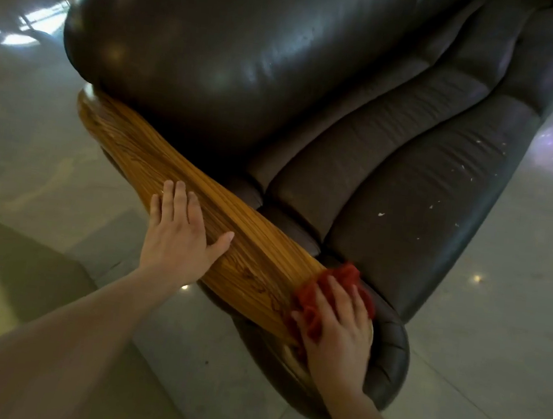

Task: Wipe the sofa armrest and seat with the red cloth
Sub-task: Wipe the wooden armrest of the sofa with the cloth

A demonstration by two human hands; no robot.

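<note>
Armrest [200, 197] work is in hand. My right hand [340, 333] lies flat with fingers spread, pressing the red cloth [313, 299] against the near end of the wooden armrest rather than closing around it. My left hand [179, 232] rests open and empty, palm down, farther along the same wood. The seat [423, 209] carries pale flecks across its dark cushion, so I judge it not yet wiped. Whether the armrest's far stretch is done cannot be told.
</note>
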